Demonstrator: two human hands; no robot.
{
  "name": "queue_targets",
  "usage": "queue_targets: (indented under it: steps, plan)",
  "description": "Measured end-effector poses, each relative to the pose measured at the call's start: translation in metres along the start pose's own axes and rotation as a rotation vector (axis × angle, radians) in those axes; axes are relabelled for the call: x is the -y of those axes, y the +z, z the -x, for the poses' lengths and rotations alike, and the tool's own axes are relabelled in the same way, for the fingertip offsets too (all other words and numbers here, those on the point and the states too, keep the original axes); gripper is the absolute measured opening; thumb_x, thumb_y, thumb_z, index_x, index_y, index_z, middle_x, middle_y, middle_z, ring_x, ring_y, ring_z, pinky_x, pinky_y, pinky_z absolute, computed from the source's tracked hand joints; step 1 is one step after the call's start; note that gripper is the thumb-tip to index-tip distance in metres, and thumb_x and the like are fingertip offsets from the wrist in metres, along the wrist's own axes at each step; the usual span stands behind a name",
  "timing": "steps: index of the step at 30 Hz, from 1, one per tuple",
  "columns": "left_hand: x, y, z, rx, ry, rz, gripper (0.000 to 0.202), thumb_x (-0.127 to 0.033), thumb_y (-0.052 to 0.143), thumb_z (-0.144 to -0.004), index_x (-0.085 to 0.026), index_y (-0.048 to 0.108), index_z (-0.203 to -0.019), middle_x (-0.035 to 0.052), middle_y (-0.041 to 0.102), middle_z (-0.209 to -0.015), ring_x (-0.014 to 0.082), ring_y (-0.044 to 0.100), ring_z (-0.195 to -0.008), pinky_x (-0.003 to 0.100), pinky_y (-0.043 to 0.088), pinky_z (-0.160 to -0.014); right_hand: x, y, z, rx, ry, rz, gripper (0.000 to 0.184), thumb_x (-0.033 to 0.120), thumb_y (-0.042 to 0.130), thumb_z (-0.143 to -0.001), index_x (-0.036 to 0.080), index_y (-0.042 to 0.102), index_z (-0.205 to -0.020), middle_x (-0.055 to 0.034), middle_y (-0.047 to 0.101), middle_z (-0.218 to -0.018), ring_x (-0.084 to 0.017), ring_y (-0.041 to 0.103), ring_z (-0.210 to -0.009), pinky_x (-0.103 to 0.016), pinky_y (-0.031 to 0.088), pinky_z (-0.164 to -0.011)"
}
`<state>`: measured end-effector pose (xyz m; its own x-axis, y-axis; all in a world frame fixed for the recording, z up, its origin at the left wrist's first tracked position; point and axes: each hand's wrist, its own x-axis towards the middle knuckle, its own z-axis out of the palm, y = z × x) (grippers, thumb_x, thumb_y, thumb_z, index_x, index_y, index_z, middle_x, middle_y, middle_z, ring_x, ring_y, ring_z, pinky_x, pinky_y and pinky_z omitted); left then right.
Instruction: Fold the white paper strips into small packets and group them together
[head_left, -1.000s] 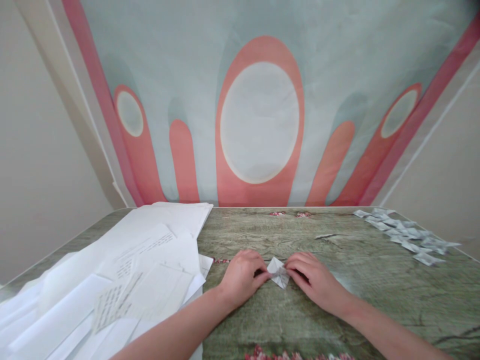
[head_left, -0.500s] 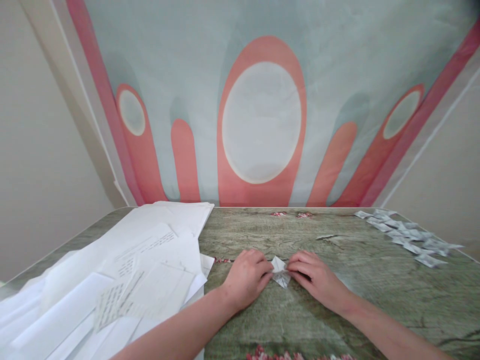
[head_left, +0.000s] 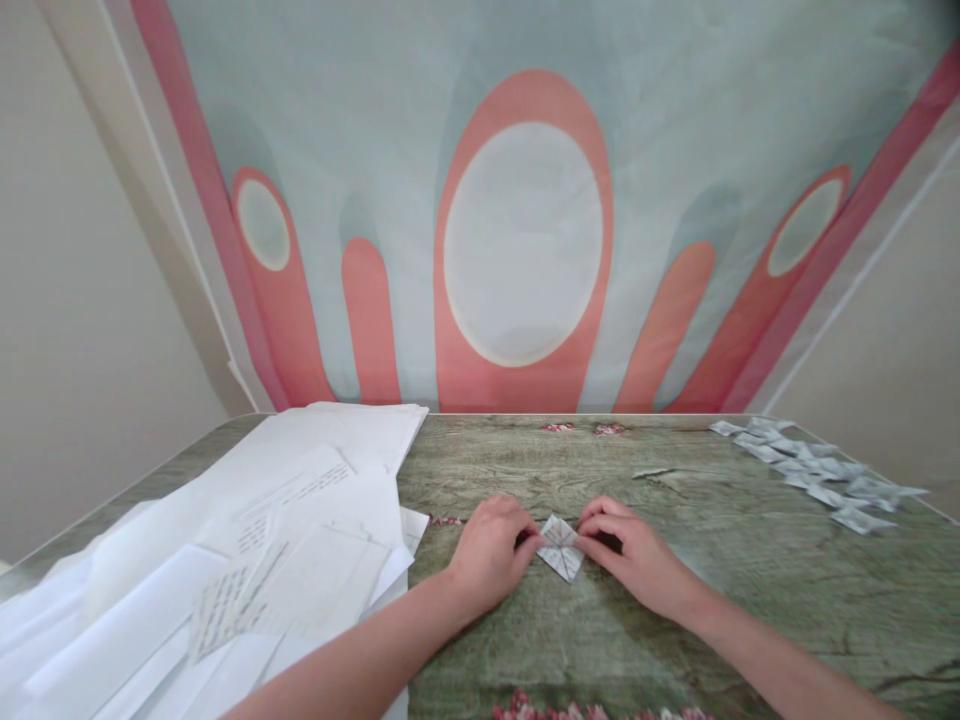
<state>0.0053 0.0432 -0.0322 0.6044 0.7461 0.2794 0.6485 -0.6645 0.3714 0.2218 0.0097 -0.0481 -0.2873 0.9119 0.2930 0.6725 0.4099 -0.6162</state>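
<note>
A small folded paper square [head_left: 560,557], printed and creased, lies on the wood-grain table in front of me, one corner pointing toward me. My left hand [head_left: 491,550] pinches its left corner between thumb and fingers. At the opposite corner, my right hand [head_left: 626,550] grips the paper with thumb and fingertips. Both wrists stay low over the table. The fingertips cover the two side corners.
Loose white and printed paper sheets [head_left: 300,520] spread over the left of the table [head_left: 510,465]. Several small folded paper pieces [head_left: 817,465] lie in overlapping rows at the far right. Behind the table's back edge hangs a grey and coral backdrop [head_left: 409,150].
The paper between my hands has gone from partly folded and raised to a flatter diamond with its creases showing. My fingers have shifted slightly at its corners.
</note>
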Motion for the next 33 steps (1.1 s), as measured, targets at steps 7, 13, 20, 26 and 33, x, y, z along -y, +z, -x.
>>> queue_targets:
  steps: [7,13,20,26,33]
  plan:
    - [0.0,0.003,-0.001,-0.021,-0.068,0.053,0.011,-0.027,0.057,-0.083,-0.02,0.064,-0.077,0.0022,0.058,-0.081,0.0192,0.051,-0.086,0.031,0.037,-0.077,-0.002,0.006,-0.004,-0.026,0.051,-0.015,0.028,0.036,0.048,-0.087,0.02,0.061,-0.069,-0.0039,0.057,-0.084,-0.018,0.054,-0.081,-0.031,0.042,-0.074]
    - [-0.002,0.006,0.0,-0.036,-0.095,0.015,0.012,-0.028,0.056,-0.083,-0.02,0.062,-0.077,0.0025,0.056,-0.084,0.02,0.049,-0.088,0.033,0.036,-0.077,-0.003,0.012,-0.005,-0.043,0.09,0.046,0.025,0.033,0.05,-0.086,0.02,0.059,-0.066,-0.003,0.056,-0.083,-0.018,0.054,-0.081,-0.032,0.04,-0.074]
    - [-0.006,0.002,0.001,-0.053,-0.079,-0.069,0.007,-0.026,0.057,-0.081,-0.019,0.057,-0.084,0.0022,0.057,-0.089,0.0198,0.05,-0.091,0.034,0.038,-0.079,-0.004,0.013,-0.006,-0.063,0.08,0.071,0.022,0.031,0.052,-0.083,0.02,0.058,-0.064,-0.0032,0.056,-0.084,-0.019,0.054,-0.082,-0.033,0.039,-0.075]
    - [-0.03,-0.003,0.015,0.024,0.188,-0.273,0.027,-0.026,0.041,-0.092,-0.02,0.051,-0.117,0.0039,0.055,-0.122,0.0197,0.043,-0.116,0.037,0.027,-0.099,-0.007,0.015,-0.007,-0.067,0.064,0.079,0.02,0.03,0.053,-0.083,0.02,0.058,-0.067,-0.0031,0.056,-0.084,-0.019,0.054,-0.081,-0.033,0.04,-0.074]
    - [-0.039,0.012,0.028,0.122,0.148,-0.343,0.051,-0.046,0.03,-0.093,-0.012,0.045,-0.129,0.0079,0.043,-0.137,0.0209,0.036,-0.127,0.035,0.022,-0.105,-0.006,0.016,-0.006,-0.098,0.047,0.089,0.018,0.03,0.053,-0.083,0.02,0.053,-0.068,-0.0028,0.056,-0.083,-0.019,0.054,-0.08,-0.033,0.04,-0.074]
